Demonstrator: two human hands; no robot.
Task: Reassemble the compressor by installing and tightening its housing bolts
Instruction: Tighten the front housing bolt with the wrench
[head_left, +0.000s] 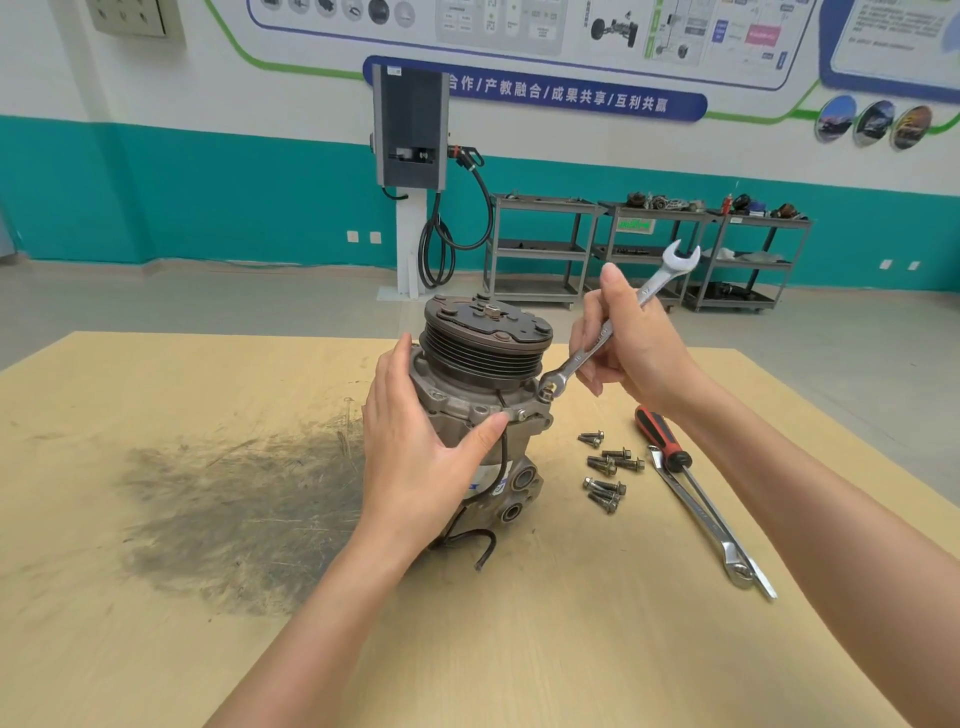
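Observation:
A grey compressor stands upright on the wooden table, its grooved pulley on top. My left hand wraps the left side of the housing, thumb pressed against the front flange. My right hand grips the shaft of a combination wrench. The wrench's ring end sits over a bolt head on the flange's right corner, and its open end points up and to the right. Several loose flanged bolts lie on the table right of the compressor.
A red-and-black-handled screwdriver and a second wrench lie crossed to the right of the bolts. A dark grease stain covers the table's left part. Grey shelf carts and a wall charger stand far behind.

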